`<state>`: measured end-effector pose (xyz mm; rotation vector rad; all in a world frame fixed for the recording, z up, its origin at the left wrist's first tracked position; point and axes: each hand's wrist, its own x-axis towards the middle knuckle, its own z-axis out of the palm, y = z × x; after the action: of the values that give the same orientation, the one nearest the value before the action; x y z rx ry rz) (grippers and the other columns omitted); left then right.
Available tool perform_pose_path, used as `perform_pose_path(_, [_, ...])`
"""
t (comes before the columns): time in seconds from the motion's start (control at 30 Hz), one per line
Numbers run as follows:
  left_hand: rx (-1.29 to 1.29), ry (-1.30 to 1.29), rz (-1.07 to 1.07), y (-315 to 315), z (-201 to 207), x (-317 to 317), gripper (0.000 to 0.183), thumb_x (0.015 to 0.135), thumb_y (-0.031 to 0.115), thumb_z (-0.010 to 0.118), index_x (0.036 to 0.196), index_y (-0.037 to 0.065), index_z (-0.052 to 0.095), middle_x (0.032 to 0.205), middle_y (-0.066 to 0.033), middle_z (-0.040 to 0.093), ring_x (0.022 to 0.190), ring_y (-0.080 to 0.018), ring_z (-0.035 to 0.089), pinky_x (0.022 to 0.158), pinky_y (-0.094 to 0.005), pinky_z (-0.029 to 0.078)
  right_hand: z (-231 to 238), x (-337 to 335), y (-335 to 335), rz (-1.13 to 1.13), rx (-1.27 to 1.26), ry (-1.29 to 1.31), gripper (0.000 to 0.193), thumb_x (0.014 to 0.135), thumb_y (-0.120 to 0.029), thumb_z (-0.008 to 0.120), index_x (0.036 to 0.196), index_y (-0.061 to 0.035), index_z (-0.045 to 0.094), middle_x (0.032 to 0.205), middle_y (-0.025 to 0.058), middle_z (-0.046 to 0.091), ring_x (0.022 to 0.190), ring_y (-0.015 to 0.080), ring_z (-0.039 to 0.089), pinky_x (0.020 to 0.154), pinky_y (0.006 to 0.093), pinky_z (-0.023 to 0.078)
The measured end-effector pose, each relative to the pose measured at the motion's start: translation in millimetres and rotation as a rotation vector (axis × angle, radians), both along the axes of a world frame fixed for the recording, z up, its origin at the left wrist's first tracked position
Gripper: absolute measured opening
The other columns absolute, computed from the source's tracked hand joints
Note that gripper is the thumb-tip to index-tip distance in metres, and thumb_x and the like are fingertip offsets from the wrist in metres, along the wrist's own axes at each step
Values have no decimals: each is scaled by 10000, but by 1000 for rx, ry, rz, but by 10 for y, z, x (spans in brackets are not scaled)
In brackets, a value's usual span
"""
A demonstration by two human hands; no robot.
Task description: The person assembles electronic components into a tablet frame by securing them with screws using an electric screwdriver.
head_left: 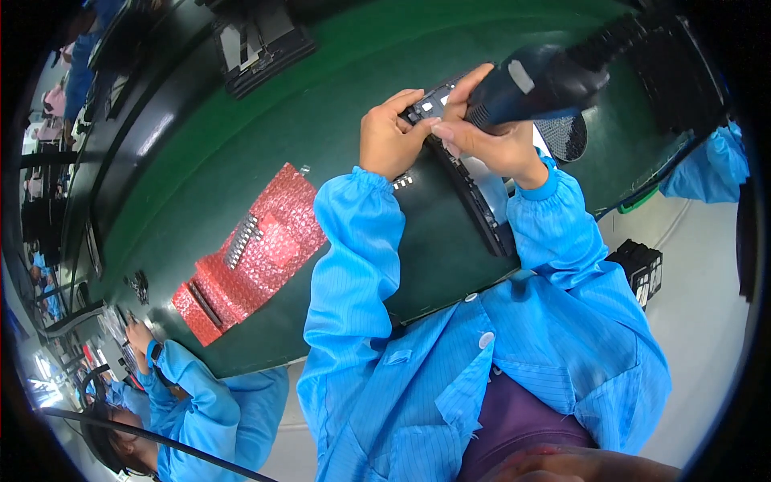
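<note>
A long black panel-like device frame [479, 210] lies slantwise on the green bench in front of me, with small white patches near its far end. My left hand [389, 138] pinches the far left edge of the frame between thumb and bent fingers. My right hand [502, 151] is closed round a dark, thick-bodied electric screwdriver [554, 84], whose cord end runs to the upper right. Both thumbs meet over the frame's far part. The screwdriver's tip and whatever small thing lies under the thumbs are hidden.
Red bubble wrap [277, 217] lies left, carrying a strip of small metallic parts [243, 241] and a dark bar [205, 304]. A round dish of small black pieces [564, 138] stands beyond my right wrist. A co-worker [197, 410] sits lower left. Black equipment [261, 48] stands at the back.
</note>
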<state>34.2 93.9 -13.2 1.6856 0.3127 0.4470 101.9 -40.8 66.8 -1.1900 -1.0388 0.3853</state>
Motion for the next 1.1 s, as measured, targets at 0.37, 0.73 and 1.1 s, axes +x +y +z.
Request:
perform_pose_path(0.37, [-5,190,5,-25,152,19,464,742,93,733,1163,-4,565,744,-39,636,559,-51,547,474,-191,433,591,102,-545,-485,225,15,319,718,66,649,962,7,453,576,62,520,437,135,531,394,229,422])
perform_pose_path(0.73, [797,-137,-65,-1053,311,-430,238,699,13,642,938,15,636,970,-157,633,875,-308,612,796,-383,487,183,298,-1471,-608,72,-200,312,749,35,662,1031,22,528,664,68,577,530,134,553,500,257,453])
perform_pose_path(1.1, [960,-170,-229,-1420,97,-586,330,730,21,557,1056,-17,586,1143,-179,563,1106,-325,528,927,-445,415,173,338,-1138,-456,74,52,326,702,52,714,983,-6,558,659,9,571,561,52,514,518,194,401])
